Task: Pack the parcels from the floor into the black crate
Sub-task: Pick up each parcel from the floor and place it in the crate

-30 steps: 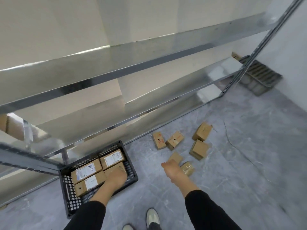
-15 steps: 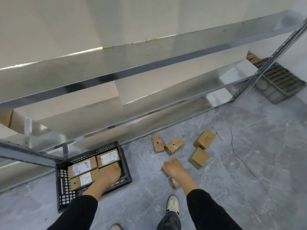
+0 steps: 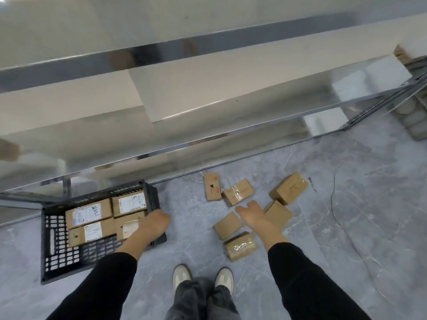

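Crate, black, perforated plastic (image 3: 49,250): stands on the grey floor (image 3: 346,239) to my left, at the foot of the metal shelving (image 3: 208,47). Contents: four cardboard parcels lying flat in a two-by-two block against the far wall.
- far-left parcel (image 3: 87,213), white label with handwriting
- far-right parcel (image 3: 130,203), white label
- near-left parcel (image 3: 91,232), white label
- near-right parcel (image 3: 128,225), partly covered by a hand

The crate's mesh bottom shows in the half nearer me.

Left grip (image 3: 151,224): rests on the near-right parcel at the crate's right wall, back of the hand up. Its fingers are hidden beneath the hand, so I cannot tell whether they curl round the parcel.

Right grip (image 3: 250,214): fingers relaxed and spread, thumb out to the left, holding nothing, over the loose parcels.

Floor, right of the crate and apart from it: I count six parcels.
- red-printed parcel (image 3: 211,189), nearest the shelving
- taped parcel (image 3: 238,191), just beside it
- large parcel (image 3: 288,188), farthest right
- half-hidden parcel (image 3: 279,215), partly behind the right grip
- plain parcel (image 3: 227,225), left of that grip
- film-wrapped parcel (image 3: 240,245), nearest my shoes (image 3: 182,276)

Also logged: thin cable (image 3: 332,204) on the floor at right.
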